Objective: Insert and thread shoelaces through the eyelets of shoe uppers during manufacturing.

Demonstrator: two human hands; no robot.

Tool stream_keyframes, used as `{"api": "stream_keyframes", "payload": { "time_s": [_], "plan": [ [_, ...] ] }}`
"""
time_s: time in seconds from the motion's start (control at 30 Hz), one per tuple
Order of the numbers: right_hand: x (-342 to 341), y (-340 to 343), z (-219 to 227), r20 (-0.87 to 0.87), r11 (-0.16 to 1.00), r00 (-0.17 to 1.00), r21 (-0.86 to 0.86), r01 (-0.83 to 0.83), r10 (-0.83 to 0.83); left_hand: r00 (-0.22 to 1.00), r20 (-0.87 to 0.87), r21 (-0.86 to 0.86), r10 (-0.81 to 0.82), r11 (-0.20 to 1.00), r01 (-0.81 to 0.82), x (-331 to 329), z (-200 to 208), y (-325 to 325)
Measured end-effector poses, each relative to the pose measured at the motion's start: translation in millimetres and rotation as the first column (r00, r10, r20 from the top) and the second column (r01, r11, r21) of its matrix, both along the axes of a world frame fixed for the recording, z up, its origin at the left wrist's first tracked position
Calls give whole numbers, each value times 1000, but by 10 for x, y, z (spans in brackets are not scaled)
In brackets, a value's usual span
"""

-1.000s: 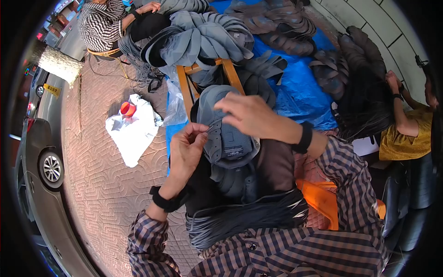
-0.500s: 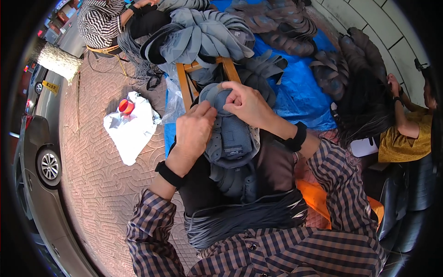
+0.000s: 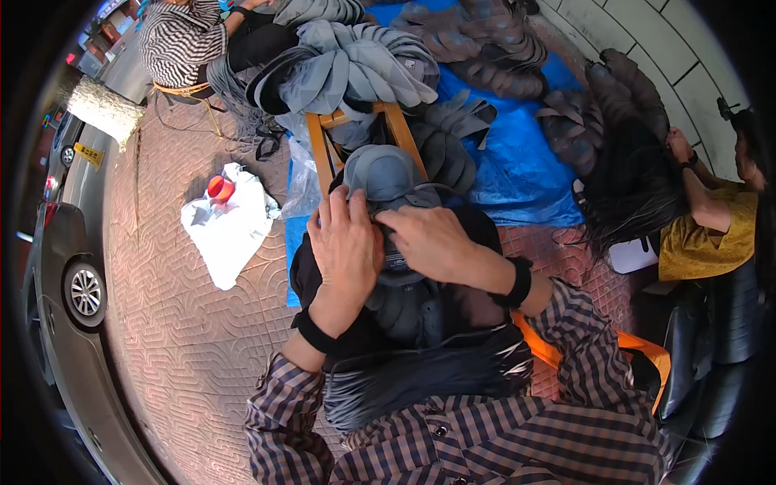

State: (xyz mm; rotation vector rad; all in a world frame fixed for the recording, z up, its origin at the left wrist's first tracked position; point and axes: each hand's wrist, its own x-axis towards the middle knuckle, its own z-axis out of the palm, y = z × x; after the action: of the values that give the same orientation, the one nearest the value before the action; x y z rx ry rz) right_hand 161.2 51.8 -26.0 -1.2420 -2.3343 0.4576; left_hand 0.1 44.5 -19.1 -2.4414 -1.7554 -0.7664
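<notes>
A grey shoe upper (image 3: 380,171) lies over my lap, its rounded toe pointing away from me against a wooden stool frame (image 3: 402,137). My left hand (image 3: 346,242) holds the upper's left side, fingers reaching forward over the edge and thumb hidden. My right hand (image 3: 432,245) is pinched closed over the lacing area, just right of the left fingers. A thin dark shoelace (image 3: 443,187) loops beside it and seems to run into the pinch; the fingertips partly hide it. More grey uppers (image 3: 404,311) lie below, and a thick bundle of dark laces (image 3: 424,384) rests across my lap.
Piled grey shoe uppers (image 3: 347,69) lie beyond the stool, beside a blue tarp (image 3: 517,182). A white bag (image 3: 230,234) with a red roll (image 3: 220,188) sits on the paving at left. Other people work at far left and right. A car (image 3: 69,323) stands at left.
Both hands have moved closer to me, down from the toe to the lacing area. My left fingers have stretched forward; an orange item by my right thigh shows less pink cloth around it.
</notes>
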Motion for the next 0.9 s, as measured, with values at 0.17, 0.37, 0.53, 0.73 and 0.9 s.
{"api": "stream_keyframes", "payload": {
  "time_s": [0.17,0.37,0.53,0.73,0.9],
  "plan": [
    [-161,-206,26,392,993,917,49,-103,76,948,-268,-185,174,956,-228,126,95,10],
    [-242,-354,23,521,998,853,49,-47,15,982,-58,-137,182,973,-188,-11,-102,67],
    [-110,-238,-46,125,993,989,-70,93,-84,982,161,-86,96,993,-83,-43,-90,-5],
    [-304,-19,-8,54,975,974,25,219,-220,965,247,-93,83,994,-62,-74,-58,-34],
    [-196,-383,-91,-63,993,995,-84,-79,74,897,398,-246,194,964,-99,-107,-2,-43]
  ]
}}
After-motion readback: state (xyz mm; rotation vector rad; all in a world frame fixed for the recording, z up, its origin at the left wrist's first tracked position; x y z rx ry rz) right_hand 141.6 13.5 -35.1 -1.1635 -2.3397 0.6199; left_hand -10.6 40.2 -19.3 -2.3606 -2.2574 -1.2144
